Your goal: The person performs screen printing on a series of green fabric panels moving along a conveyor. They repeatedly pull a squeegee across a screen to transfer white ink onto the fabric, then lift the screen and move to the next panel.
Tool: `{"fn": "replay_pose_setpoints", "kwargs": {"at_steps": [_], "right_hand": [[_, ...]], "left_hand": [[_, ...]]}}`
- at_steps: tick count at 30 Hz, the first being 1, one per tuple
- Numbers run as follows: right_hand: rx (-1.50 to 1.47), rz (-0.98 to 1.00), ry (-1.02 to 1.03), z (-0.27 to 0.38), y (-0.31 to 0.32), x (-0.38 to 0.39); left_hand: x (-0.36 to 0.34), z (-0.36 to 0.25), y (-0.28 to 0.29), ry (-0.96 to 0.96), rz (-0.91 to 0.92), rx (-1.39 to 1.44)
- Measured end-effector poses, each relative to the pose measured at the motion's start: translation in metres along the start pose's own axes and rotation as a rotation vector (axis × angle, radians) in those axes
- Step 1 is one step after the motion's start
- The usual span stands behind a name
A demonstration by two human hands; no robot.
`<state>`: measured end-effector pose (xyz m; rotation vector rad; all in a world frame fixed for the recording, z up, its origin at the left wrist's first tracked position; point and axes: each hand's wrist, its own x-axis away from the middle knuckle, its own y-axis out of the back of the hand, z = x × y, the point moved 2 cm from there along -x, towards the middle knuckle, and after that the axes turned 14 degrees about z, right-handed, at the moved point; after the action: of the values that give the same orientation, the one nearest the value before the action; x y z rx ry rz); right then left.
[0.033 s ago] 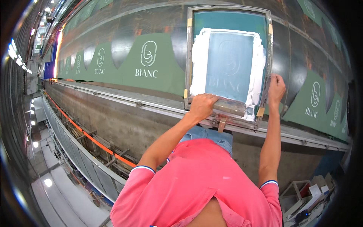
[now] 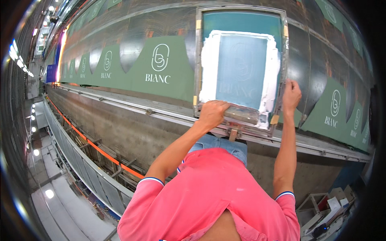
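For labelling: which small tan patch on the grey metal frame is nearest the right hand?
Lower-right tan patch, below the right hand; the others are farther.

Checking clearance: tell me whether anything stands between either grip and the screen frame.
Nothing visible does: the right grip is at the right side of the frame, the left grip at its lower edge.

The frame [image 2: 198,60] lies on the bench [image 2: 303,60] just behind the rail [image 2: 173,117], with one panel [image 2: 132,76] to its left and another [image 2: 337,116] to its right. Inside it, paste [image 2: 209,72] runs along the left, far and right sides, and the squeegee [image 2: 243,115] sits at the near end, the left grip [image 2: 213,113] on its left part. The right grip [image 2: 292,96] is at the frame's right side, near the front corner.
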<state>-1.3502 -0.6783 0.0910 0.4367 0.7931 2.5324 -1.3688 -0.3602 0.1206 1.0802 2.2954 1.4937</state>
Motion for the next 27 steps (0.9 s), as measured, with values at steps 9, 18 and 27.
{"fn": "replay_pose_setpoints", "kwargs": {"at_steps": [9, 18, 27], "right_hand": [[-0.236, 0.04, 0.046, 0.118, -0.254, 0.063], [-0.158, 0.086, -0.022, 0.11, -0.267, 0.06], [0.156, 0.088, -0.05, 0.111, -0.279, 0.042]], "left_hand": [[0.108, 0.223, 0.102, 0.1, 0.123, -0.106], [0.114, 0.246, 0.105, 0.122, 0.195, -0.134], [0.125, 0.25, 0.088, 0.068, 0.031, -0.153]]}}
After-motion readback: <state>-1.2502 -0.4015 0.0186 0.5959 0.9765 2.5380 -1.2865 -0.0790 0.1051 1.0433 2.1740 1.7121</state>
